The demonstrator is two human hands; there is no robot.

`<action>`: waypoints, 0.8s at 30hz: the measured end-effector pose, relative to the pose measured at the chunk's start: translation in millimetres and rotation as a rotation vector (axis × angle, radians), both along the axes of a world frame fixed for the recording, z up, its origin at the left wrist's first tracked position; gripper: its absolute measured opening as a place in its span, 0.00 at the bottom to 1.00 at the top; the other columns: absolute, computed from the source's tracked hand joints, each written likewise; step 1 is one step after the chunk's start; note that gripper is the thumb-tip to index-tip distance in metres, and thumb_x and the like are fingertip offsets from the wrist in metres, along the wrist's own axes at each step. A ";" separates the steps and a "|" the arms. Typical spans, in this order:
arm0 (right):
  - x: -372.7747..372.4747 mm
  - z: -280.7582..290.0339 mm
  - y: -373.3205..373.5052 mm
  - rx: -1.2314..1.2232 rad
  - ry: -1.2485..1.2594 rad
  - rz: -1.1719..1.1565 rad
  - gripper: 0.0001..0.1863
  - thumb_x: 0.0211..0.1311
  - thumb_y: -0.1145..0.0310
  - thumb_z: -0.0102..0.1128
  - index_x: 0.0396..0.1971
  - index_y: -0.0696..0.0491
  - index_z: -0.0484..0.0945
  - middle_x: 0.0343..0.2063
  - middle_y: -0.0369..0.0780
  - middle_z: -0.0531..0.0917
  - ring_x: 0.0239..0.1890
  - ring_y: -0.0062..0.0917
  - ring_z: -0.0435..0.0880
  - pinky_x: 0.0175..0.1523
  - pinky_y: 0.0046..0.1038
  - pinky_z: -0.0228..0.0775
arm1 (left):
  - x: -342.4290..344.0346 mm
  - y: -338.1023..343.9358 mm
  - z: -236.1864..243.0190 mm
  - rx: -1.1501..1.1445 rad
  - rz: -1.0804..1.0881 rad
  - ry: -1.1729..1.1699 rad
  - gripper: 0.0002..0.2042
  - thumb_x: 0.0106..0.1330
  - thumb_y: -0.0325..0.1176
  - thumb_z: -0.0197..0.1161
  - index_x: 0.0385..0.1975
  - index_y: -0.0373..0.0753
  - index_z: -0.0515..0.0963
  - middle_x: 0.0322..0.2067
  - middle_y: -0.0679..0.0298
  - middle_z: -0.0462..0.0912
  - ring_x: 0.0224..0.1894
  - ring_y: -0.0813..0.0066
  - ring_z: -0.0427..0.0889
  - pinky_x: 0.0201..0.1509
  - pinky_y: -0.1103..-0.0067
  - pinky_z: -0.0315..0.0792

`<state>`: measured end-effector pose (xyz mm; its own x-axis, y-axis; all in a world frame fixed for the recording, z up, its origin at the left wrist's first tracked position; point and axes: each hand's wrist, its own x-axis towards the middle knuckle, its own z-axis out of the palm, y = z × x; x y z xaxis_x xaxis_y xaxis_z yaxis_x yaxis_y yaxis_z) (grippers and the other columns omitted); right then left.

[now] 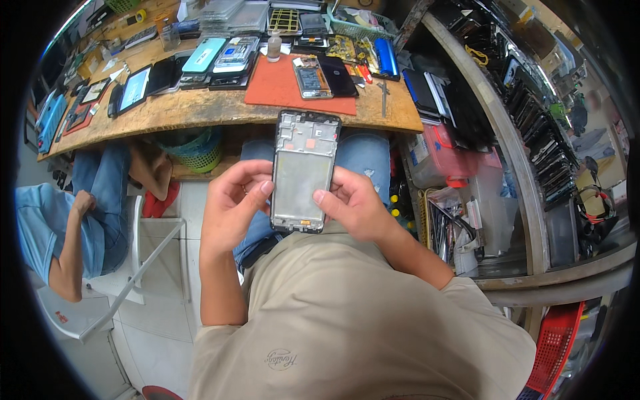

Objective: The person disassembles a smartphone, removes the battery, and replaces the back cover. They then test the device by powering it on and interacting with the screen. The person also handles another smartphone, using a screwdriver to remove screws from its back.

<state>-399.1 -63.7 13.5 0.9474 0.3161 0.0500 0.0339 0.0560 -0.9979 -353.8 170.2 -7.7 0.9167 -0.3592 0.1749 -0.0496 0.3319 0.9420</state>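
Above my lap I hold a phone frame (304,173), a black-edged shell whose bare silvery inside faces up. My left hand (235,207) grips its left edge, thumb on the rim and fingers curled behind. On the opposite edge my right hand (352,203) is closed, its thumb lying on the inner face near the lower right. Beyond it, on an orange mat (267,87), lies an opened phone (311,78) with its inner parts exposed. A dark phone panel (337,77) is right beside that. A small clear bottle (274,47) stands at the mat's back.
The wooden bench (220,115) carries several phones and a metal tool (384,99) at right. Under it sits a green basket (200,157). A seated person in blue (67,220) is at left by a white chair (137,267). Shelves (527,200) crowded with phone parts rise at right.
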 end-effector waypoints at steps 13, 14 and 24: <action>-5.2 17.6 -2.8 -0.018 -0.182 -0.053 0.06 0.72 0.76 0.60 0.44 0.61 0.78 0.35 0.32 0.82 0.37 0.08 0.78 0.41 0.17 0.73 | -10.7 -3.3 7.7 -0.071 0.020 -0.073 0.12 0.70 0.25 0.66 0.50 0.28 0.77 0.37 0.63 0.84 0.37 0.82 0.84 0.34 0.82 0.84; -5.2 17.6 -2.3 -0.024 -0.180 -0.050 0.06 0.72 0.76 0.60 0.45 0.61 0.78 0.35 0.32 0.82 0.37 0.09 0.79 0.42 0.17 0.73 | -11.2 -2.9 8.2 -0.065 0.021 -0.078 0.12 0.70 0.25 0.66 0.50 0.28 0.77 0.36 0.63 0.84 0.37 0.82 0.83 0.34 0.82 0.84; -3.4 23.9 -4.0 0.014 -0.031 -0.090 0.12 0.73 0.72 0.61 0.50 0.63 0.78 0.41 0.38 0.86 0.41 0.13 0.85 0.42 0.19 0.80 | -8.2 -5.4 6.3 -0.095 0.040 0.024 0.12 0.71 0.26 0.65 0.51 0.29 0.76 0.36 0.64 0.84 0.36 0.83 0.84 0.33 0.84 0.83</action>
<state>-402.5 -67.7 37.4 0.9699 0.2284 0.0838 0.0708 0.0647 -0.9954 -362.0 164.8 -1.3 0.9345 -0.3047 0.1840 -0.0423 0.4182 0.9074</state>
